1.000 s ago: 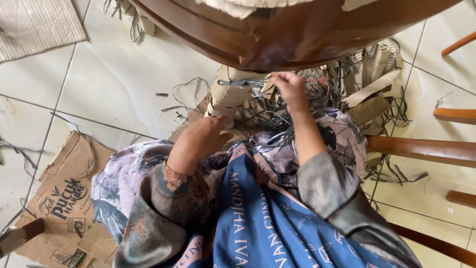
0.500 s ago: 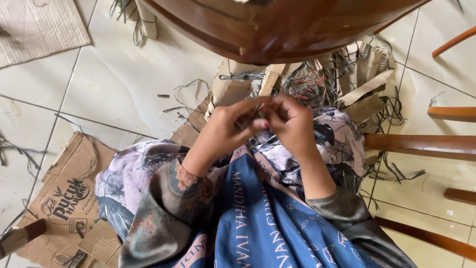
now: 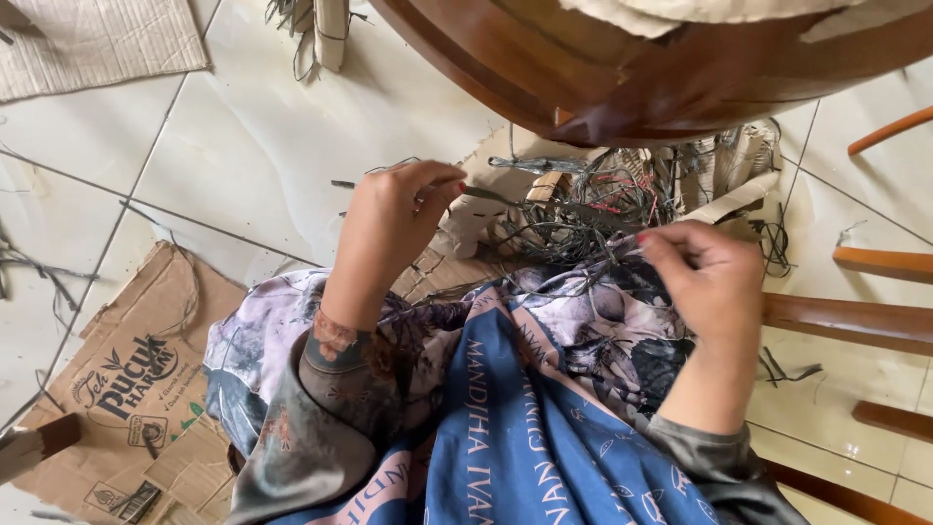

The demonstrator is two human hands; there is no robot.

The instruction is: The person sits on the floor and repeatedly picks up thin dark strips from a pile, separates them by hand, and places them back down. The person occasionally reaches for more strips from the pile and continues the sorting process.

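- We take the heap of tangled wire [image 3: 622, 209] under the round wooden table [image 3: 622, 68] as our landmark; it lies on the tiled floor [image 3: 243, 146] just ahead of our lap.
- Our left hand [image 3: 394, 219], to the left of the heap, has its fingers closed in a pinch on one end of a thin strand [image 3: 491, 194], which runs from that hand toward the heap.
- Our right hand [image 3: 705, 282], at the near right edge of the heap, has thumb and forefinger pressed together on a fine wire; whether it is the same strand we cannot tell.
- A blue patterned cloth [image 3: 505, 437] covers our lap, just this side of the heap.
- Flattened cardboard [image 3: 126, 379] lies well left of the heap, and loose wire scraps [image 3: 787, 369] lie on the tiles to its right.
- We judge the sorting early to midway: one strand is drawn out, while most of the heap remains knotted together.
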